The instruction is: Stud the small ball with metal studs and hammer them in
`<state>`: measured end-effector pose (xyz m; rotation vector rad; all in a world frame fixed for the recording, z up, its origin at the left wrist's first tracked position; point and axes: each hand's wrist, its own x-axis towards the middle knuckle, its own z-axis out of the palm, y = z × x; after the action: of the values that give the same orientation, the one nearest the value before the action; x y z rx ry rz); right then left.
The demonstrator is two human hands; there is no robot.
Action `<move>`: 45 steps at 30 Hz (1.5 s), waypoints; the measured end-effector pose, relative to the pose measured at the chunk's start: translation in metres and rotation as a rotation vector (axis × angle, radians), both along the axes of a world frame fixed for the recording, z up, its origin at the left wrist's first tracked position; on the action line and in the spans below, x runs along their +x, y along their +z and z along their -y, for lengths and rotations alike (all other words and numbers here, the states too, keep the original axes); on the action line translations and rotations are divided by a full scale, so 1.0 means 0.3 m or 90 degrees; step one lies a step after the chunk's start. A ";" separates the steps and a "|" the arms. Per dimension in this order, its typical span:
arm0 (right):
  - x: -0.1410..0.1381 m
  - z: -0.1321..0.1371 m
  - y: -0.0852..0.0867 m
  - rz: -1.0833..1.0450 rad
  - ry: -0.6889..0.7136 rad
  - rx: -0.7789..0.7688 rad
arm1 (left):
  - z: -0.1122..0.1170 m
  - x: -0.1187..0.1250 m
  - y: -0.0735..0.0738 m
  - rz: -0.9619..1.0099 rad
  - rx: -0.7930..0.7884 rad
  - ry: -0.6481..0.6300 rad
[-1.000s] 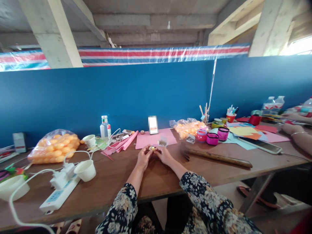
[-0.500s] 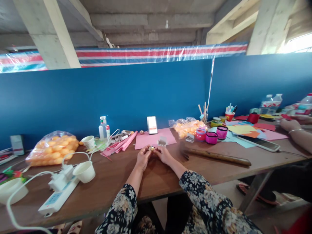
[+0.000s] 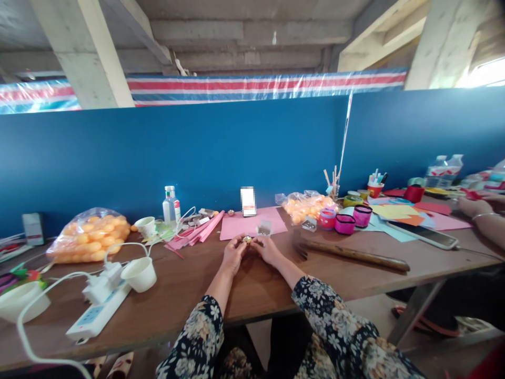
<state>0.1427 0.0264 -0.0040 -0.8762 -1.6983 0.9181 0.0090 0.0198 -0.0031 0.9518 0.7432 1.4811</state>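
Between my two hands, above the brown table, is a small shiny gold piece point(image 3: 246, 240), too small to make out exactly. My left hand point(image 3: 235, 253) pinches its left side with thumb and fingers. From the other side, the closed fingers of my right hand point(image 3: 265, 248) meet it. Just behind them, a small open box point(image 3: 264, 228) rests at the front of a pink sheet point(image 3: 232, 226). A rounded metallic piece point(image 3: 231, 213) lies at the sheet's back left. To the right of my right hand lies a hammer point(image 3: 355, 254) with a wooden handle.
Left on the table point(image 3: 177, 300) are a bag of orange balls point(image 3: 89, 237), a paper cup point(image 3: 140, 275) and a power strip point(image 3: 98, 310) with cables. Right are another ball bag point(image 3: 305, 206), magenta bands point(image 3: 344, 224), coloured paper and a phone point(image 3: 422, 235). A co-worker's hand point(image 3: 475, 208) is at far right.
The whole view has shifted slightly, with things appearing a little farther right. Both hands stay together on the small gold piece, their grip much the same.
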 end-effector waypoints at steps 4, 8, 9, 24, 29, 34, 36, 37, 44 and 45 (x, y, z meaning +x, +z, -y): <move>0.000 0.001 0.005 0.003 0.008 0.003 | 0.000 0.000 -0.001 -0.002 0.005 0.002; 0.000 0.007 0.014 0.006 0.000 0.009 | -0.001 0.000 -0.004 -0.005 0.003 0.004; 0.000 0.008 0.015 0.006 0.002 0.007 | -0.001 0.000 -0.004 -0.007 0.003 0.003; 0.001 0.015 0.026 0.018 0.002 0.004 | 0.003 0.002 0.000 -0.026 0.009 0.006; 0.005 0.030 0.042 0.012 -0.002 0.008 | 0.006 0.004 0.002 -0.026 0.009 0.008; 0.004 0.035 0.048 0.010 -0.005 -0.008 | 0.013 0.005 0.009 -0.036 0.007 0.015; 0.003 0.030 0.043 0.007 -0.006 -0.012 | 0.015 0.004 0.010 -0.038 0.007 0.015; 0.003 0.027 0.041 0.004 -0.006 -0.011 | 0.015 0.003 0.010 -0.040 0.010 0.012; 0.003 0.027 0.040 0.014 -0.034 -0.001 | 0.008 0.000 0.001 -0.051 0.028 0.002; 0.003 0.027 0.039 0.014 -0.037 -0.005 | 0.008 0.001 0.001 -0.048 0.024 0.002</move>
<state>0.1435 0.0181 0.0078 -0.9402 -1.6804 0.8799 0.0093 0.0175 -0.0028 1.0399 0.7736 1.4724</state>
